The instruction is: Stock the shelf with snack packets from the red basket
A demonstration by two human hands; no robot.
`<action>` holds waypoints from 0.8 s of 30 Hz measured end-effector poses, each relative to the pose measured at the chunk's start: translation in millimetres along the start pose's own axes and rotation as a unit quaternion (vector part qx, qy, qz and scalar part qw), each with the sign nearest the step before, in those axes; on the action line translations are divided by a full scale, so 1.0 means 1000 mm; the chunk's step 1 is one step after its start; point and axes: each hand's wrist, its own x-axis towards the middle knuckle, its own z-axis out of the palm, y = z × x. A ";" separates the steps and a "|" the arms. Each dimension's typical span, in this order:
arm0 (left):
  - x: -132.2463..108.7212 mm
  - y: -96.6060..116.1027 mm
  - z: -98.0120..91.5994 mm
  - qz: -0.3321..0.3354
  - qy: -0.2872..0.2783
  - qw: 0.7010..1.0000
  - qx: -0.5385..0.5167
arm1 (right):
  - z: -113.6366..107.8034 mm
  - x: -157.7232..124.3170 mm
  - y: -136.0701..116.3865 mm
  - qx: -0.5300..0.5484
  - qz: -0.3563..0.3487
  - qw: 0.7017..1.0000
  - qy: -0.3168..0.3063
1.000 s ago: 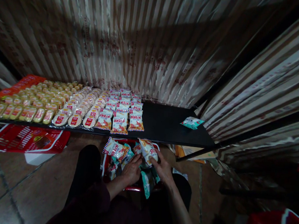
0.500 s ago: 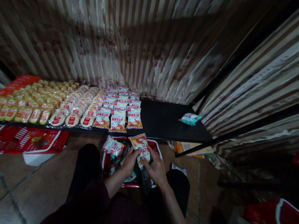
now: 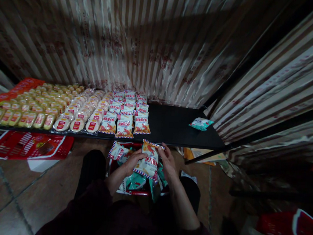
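Between my two hands is an orange-and-white snack packet (image 3: 149,160) with striped ends, held above a red basket (image 3: 136,193). My left hand (image 3: 132,161) grips its left side with the thumb on the front. My right hand (image 3: 168,162) closes on its upper right edge. Green snack packets (image 3: 136,181) fill the basket below. Another orange-and-white packet (image 3: 119,152) leans at the basket's back left. Rows of matching packets (image 3: 125,123) lie on the black shelf (image 3: 169,128) just beyond.
Left on the shelf are wrapped round cakes (image 3: 77,124) and yellow wrapped cakes (image 3: 14,118). A lone green packet (image 3: 201,124) lies at the shelf's right. A red printed carton (image 3: 29,146) is under the shelf, left. One packet (image 3: 188,176) rests by my right knee.
The packet in my hands has turned more upright and shows more of its front. My right hand has shifted up to its upper edge, and more green packets show in the basket.
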 end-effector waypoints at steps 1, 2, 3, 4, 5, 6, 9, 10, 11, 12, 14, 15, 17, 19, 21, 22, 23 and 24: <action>0.000 0.002 -0.002 -0.010 -0.006 1.000 0.017 | -0.001 0.003 -0.001 -0.005 0.000 1.000 -0.010; 0.000 0.004 -0.004 -0.019 -0.011 0.999 0.028 | -0.002 0.006 0.000 -0.010 0.002 1.000 -0.020; 0.001 0.006 -0.007 -0.026 -0.016 0.999 0.031 | -0.003 0.008 0.002 -0.011 0.004 1.000 -0.027; 0.002 0.007 -0.009 -0.027 -0.019 0.999 0.028 | -0.005 0.011 0.004 -0.003 0.008 1.000 -0.028; 0.003 0.008 -0.011 -0.020 -0.019 0.999 0.018 | -0.006 0.013 0.007 0.011 0.012 1.000 -0.017; 0.003 0.008 -0.013 -0.010 -0.014 1.000 0.001 | -0.008 0.014 0.011 0.028 0.014 1.000 0.003; 0.003 0.007 -0.016 0.011 0.016 0.997 -0.075 | -0.009 0.015 0.022 0.081 0.015 0.993 0.081; 0.002 0.006 -0.016 0.013 0.022 0.995 -0.100 | -0.008 0.015 0.025 0.096 0.014 0.990 0.103; 0.000 0.004 -0.016 0.014 0.024 0.992 -0.120 | -0.007 0.014 0.028 0.111 0.012 0.987 0.119; -0.001 0.003 -0.016 0.018 0.024 0.990 -0.135 | -0.006 0.013 0.030 0.125 0.011 0.983 0.132; -0.002 -0.002 -0.015 0.039 0.033 0.987 -0.151 | -0.002 0.011 0.033 0.142 0.006 0.979 0.146; -0.002 -0.004 -0.015 0.049 0.043 0.987 -0.149 | 0.000 0.010 0.034 0.145 0.000 0.978 0.151; -0.003 -0.009 -0.013 0.061 0.066 0.988 -0.125 | 0.004 0.008 0.036 0.145 -0.016 0.976 0.160; -0.003 -0.012 -0.011 0.069 0.082 0.990 -0.093 | 0.008 0.005 0.038 0.145 -0.035 0.975 0.165; -0.003 -0.014 -0.008 0.083 0.096 0.989 -0.076 | 0.012 0.002 0.039 0.153 -0.040 0.973 0.165; -0.004 -0.014 -0.007 0.093 0.106 0.987 -0.072 | 0.013 -0.001 0.039 0.161 -0.036 0.973 0.164; -0.004 -0.014 -0.007 0.103 0.118 0.986 -0.065 | 0.013 -0.003 0.039 0.168 -0.027 0.972 0.161; -0.004 -0.013 -0.008 0.114 0.131 0.984 -0.052 | 0.014 -0.005 0.037 0.173 -0.016 0.973 0.154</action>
